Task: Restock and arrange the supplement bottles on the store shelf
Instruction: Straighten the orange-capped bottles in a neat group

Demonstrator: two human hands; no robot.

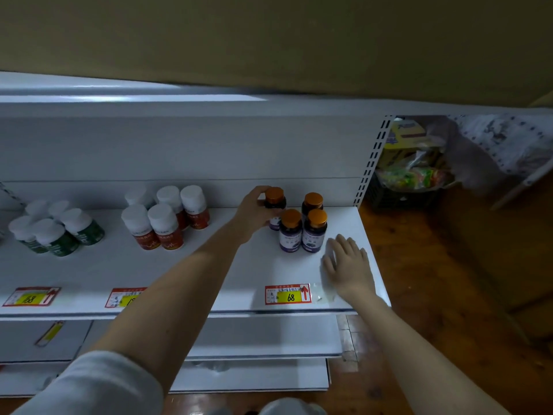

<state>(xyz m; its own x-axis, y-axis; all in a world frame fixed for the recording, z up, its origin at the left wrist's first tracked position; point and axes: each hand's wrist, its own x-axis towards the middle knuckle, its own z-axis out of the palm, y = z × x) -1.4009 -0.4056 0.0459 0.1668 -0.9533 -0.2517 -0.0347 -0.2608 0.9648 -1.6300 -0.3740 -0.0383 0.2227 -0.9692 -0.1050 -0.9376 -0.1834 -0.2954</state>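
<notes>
Reaching toward the middle of the frame, the left hand (254,212) curled its fingers and thumb round a dark orange-capped supplement bottle (275,202), which stood upright at the rear left of its group on the white shelf (185,265). Just right of it, three more purple-labelled bottles (309,227) with orange caps stood close together, two in front and one behind. The right hand (347,266) lay palm down at the right centre of the frame, fingers straight and slightly spread, pressing a pale cloth (324,290) flat on the shelf near its right end. Left of centre stood a cluster of red-labelled bottles (166,220) with white caps, and at the far left a cluster of green-labelled bottles (57,232). A red and yellow price tag (288,294) marked 68 sat on the front edge below the purple group.
</notes>
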